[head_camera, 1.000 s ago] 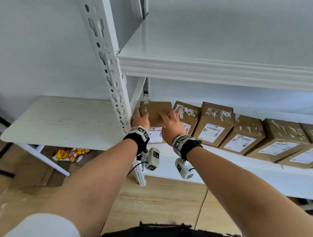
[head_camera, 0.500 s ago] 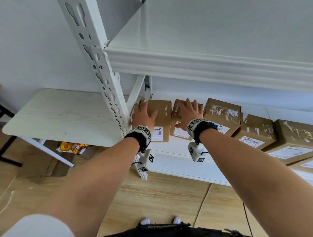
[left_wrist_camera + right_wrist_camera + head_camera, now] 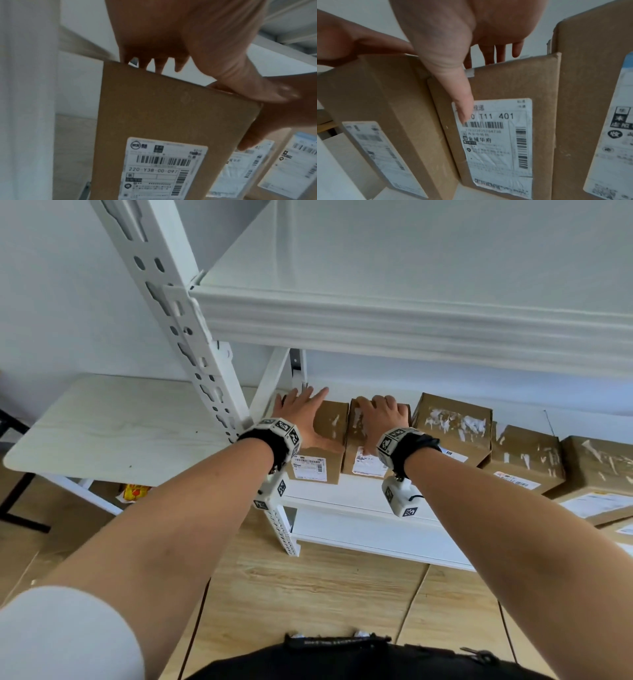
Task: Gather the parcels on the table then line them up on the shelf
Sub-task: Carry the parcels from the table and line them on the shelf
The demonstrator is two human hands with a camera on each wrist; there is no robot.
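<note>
Several brown cardboard parcels with white labels stand in a row on the lower shelf (image 3: 342, 494). My left hand (image 3: 301, 412) (image 3: 188, 40) lies flat on top of the leftmost parcel (image 3: 330, 422) (image 3: 171, 115) (image 3: 376, 94). Its fingers stretch past the far edge and its thumb sits at the right front corner. My right hand (image 3: 380, 416) (image 3: 471, 27) grips the second parcel (image 3: 364, 465) (image 3: 505, 94), fingers curled over its top and thumb down the front onto the label. The two parcels stand side by side, touching.
More parcels (image 3: 452, 426) (image 3: 527, 460) (image 3: 599, 470) continue to the right along the shelf. An upper shelf (image 3: 376, 323) overhangs the hands, and the perforated post (image 3: 191, 337) stands just left. A pale table (image 3: 113, 426) is at the left, with a yellow packet (image 3: 135, 493) beneath it.
My right hand left the leftmost parcel and took hold of the second one. My left hand slid further over the leftmost parcel's top, which now stands against its neighbour.
</note>
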